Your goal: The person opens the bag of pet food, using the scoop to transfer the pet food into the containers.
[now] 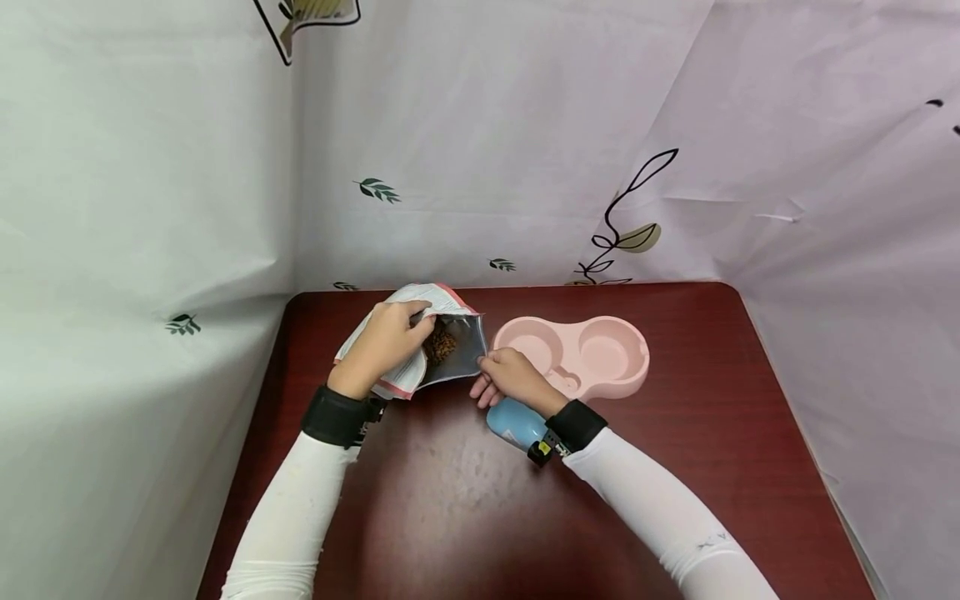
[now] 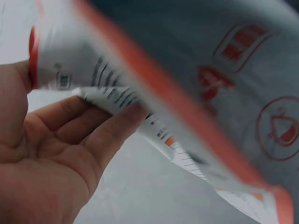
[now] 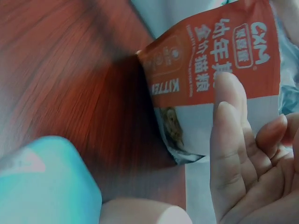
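A white and red cat food bag [image 1: 467,343] lies at the far left of the table, its silver-lined mouth spread open to the right. Brown kibble [image 1: 439,343] shows inside. My left hand [image 1: 386,337] grips the bag's upper wall between thumb and fingers; in the left wrist view the hand [image 2: 60,149] has the printed film [image 2: 154,70] folded in its grasp. Pinched by my right hand [image 1: 521,379] is the right edge of the mouth. In the right wrist view that hand's [image 3: 247,163] outer fingers extend beside the bag's red front [image 3: 205,60].
A pink double bowl [image 1: 568,343] stands just behind and right of my right hand. Below that wrist lies a light blue bottle [image 1: 516,422] with a black end, partly covered by the forearm. White patterned cloth [image 1: 480,150] hangs behind the dark red table [image 1: 435,517].
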Tool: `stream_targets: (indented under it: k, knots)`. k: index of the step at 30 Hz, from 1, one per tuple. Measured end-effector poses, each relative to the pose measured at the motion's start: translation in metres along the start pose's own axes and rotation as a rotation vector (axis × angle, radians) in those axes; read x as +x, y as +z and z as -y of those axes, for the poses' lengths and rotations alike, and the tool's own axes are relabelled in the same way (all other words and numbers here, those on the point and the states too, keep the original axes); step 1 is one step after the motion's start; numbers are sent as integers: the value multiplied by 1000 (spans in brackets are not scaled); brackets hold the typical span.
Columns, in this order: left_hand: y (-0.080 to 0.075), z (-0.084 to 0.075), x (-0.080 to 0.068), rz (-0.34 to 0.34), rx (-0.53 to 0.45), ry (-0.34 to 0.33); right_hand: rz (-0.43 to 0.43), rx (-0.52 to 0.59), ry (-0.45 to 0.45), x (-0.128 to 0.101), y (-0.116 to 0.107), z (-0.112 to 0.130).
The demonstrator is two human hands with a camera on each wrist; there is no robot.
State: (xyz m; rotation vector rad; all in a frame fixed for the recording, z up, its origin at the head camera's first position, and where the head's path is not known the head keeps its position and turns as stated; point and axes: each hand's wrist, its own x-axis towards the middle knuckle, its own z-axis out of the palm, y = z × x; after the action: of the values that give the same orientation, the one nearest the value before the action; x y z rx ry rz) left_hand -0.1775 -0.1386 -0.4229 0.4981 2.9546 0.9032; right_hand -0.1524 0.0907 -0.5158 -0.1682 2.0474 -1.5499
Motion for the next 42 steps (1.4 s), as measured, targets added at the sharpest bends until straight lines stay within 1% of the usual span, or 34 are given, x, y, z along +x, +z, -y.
stream_targets:
  k: [3,6,7,10,12,15,19,21,24,26,31,34,37,42]
  knots:
    - [-2,2,0,35,-17,-5,30,-42,-56,-5,-5,-2]
    - [-2,2,0,45,-20,6,31,-117,-147,-18,-18,-4]
    - [-2,2,0,45,-22,9,18,-150,-174,-23,-24,-5]
    - [-2,2,0,44,-17,16,-64,-303,-252,-41,-42,-12]
    - [-2,1,0,43,-11,18,-122,-388,-274,-54,-53,-21]
    - [-2,-1,0,40,-3,18,-171,-485,-306,-73,-67,-39]
    - [-3,-4,0,35,3,16,-154,-573,-354,-92,-73,-66]
    - [-3,-5,1,29,2,14,-147,-642,-368,-100,-73,-77]
    - [-1,-5,1,26,2,13,-158,-744,-370,-113,-70,-91]
    - [-1,-5,0,19,-2,13,-176,-811,-338,-119,-68,-100]
    - [0,-6,0,10,-8,9,-202,-914,-243,-125,-62,-114]
    - [0,-5,0,14,-17,4,-205,-954,-215,-125,-59,-119]
    - [1,-5,0,14,-21,6,-198,-977,-218,-123,-56,-123]
    - [0,-6,-1,19,-23,4,-175,-1010,-260,-120,-52,-128]
